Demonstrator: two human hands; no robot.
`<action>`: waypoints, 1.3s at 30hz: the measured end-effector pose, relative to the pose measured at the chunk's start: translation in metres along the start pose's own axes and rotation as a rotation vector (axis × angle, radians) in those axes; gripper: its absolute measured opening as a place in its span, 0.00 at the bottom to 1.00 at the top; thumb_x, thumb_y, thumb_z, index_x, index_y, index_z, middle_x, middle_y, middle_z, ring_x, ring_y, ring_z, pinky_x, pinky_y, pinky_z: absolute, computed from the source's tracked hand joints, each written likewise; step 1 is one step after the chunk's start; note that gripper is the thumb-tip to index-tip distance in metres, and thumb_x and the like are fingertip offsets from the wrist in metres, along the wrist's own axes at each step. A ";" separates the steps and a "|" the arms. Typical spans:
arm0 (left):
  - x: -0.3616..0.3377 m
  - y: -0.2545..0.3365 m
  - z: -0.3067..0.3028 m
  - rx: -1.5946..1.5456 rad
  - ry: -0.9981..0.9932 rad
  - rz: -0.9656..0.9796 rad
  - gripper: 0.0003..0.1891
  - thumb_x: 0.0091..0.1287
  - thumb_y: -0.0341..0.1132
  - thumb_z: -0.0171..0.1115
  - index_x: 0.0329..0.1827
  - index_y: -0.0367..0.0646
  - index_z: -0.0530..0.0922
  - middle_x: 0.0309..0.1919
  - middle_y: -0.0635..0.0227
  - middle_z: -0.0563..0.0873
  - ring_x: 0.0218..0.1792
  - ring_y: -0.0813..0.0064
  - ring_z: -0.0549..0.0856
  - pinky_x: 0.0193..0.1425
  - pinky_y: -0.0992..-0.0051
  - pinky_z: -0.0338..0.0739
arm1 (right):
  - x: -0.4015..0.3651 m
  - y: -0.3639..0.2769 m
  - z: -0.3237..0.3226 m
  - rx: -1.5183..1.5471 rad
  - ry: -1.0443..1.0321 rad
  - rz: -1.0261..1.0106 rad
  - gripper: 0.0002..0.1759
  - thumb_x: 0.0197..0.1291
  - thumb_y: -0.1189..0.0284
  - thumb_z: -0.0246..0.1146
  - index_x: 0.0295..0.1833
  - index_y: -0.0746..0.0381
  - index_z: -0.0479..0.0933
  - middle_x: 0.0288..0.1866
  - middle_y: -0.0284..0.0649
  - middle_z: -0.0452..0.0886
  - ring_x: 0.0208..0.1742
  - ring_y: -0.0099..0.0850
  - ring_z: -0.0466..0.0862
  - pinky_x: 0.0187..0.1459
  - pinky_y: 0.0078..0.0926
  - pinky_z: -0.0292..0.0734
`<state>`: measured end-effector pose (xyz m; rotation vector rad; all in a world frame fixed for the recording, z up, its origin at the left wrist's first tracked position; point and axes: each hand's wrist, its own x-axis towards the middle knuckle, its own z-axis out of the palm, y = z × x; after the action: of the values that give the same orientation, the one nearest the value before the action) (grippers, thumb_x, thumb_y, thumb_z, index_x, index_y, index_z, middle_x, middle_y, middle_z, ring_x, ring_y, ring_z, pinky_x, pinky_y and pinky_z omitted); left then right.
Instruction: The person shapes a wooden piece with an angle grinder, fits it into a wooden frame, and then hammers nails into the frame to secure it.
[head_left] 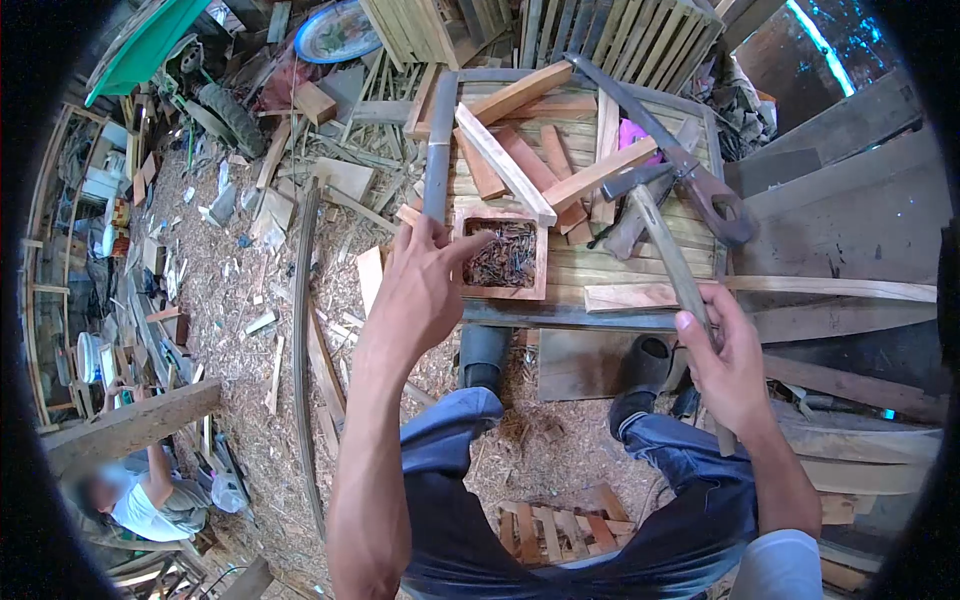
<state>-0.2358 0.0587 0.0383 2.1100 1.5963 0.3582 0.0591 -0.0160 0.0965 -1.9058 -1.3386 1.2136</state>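
Note:
My right hand [722,352] is wrapped round the wooden handle of a hammer [665,240], whose dark head points up and left over the slatted bench [590,262]. My left hand [425,265] is at the left edge of a square wooden box [541,262] filled with nails [505,255]. Its index finger reaches over the nails, while the other fingers bend near a small wood piece at the bench's left rail. Whether they grip that piece cannot be made out. Beside the hammer head lies a handsaw [660,140], its wooden handle toward the right.
Several wood strips [505,165] lie across the bench behind the box. A long pale strip [830,289] extends off its right side. Slatted crates [620,35] stand at the back. At the lower left, a person [150,500] sits near a wooden beam [135,428].

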 end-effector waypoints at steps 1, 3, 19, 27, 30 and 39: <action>0.001 -0.001 -0.001 -0.014 0.023 0.012 0.17 0.62 0.23 0.56 0.51 0.47 0.86 0.46 0.54 0.76 0.52 0.53 0.75 0.60 0.58 0.73 | -0.001 0.001 0.000 0.002 -0.001 0.015 0.13 0.72 0.72 0.59 0.56 0.68 0.73 0.45 0.43 0.85 0.46 0.24 0.80 0.52 0.25 0.73; 0.001 0.000 -0.006 0.082 -0.009 -0.013 0.13 0.64 0.26 0.57 0.48 0.46 0.86 0.46 0.54 0.76 0.52 0.54 0.75 0.60 0.59 0.73 | -0.003 -0.001 0.000 0.030 -0.014 0.035 0.13 0.72 0.72 0.59 0.57 0.68 0.73 0.45 0.42 0.84 0.46 0.23 0.79 0.51 0.23 0.73; 0.001 0.007 0.005 0.154 -0.085 0.035 0.27 0.55 0.19 0.54 0.55 0.52 0.86 0.49 0.57 0.77 0.53 0.55 0.75 0.65 0.61 0.73 | -0.007 -0.012 0.007 0.060 -0.045 0.032 0.13 0.72 0.72 0.58 0.56 0.68 0.72 0.41 0.36 0.81 0.40 0.17 0.74 0.42 0.19 0.71; 0.010 0.001 0.007 0.087 0.025 0.005 0.18 0.60 0.21 0.55 0.48 0.46 0.87 0.46 0.56 0.79 0.53 0.53 0.76 0.63 0.61 0.74 | -0.008 -0.015 0.009 -0.003 -0.047 0.018 0.13 0.72 0.72 0.58 0.56 0.68 0.72 0.40 0.38 0.82 0.41 0.19 0.75 0.43 0.22 0.72; 0.010 -0.001 -0.002 0.042 0.065 0.033 0.12 0.61 0.23 0.55 0.42 0.43 0.86 0.43 0.55 0.81 0.53 0.52 0.78 0.60 0.61 0.75 | -0.008 -0.016 0.010 0.017 -0.055 0.013 0.13 0.72 0.71 0.58 0.56 0.68 0.72 0.40 0.38 0.82 0.41 0.20 0.75 0.44 0.23 0.72; 0.011 0.000 0.000 -0.010 0.107 -0.162 0.09 0.57 0.37 0.70 0.36 0.42 0.85 0.34 0.59 0.85 0.38 0.55 0.86 0.42 0.59 0.80 | -0.007 -0.016 0.012 0.023 -0.073 0.019 0.12 0.72 0.72 0.58 0.55 0.68 0.72 0.40 0.39 0.82 0.43 0.21 0.76 0.47 0.23 0.72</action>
<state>-0.2323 0.0691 0.0372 1.9669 1.8086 0.4293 0.0408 -0.0176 0.1063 -1.8789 -1.3406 1.3142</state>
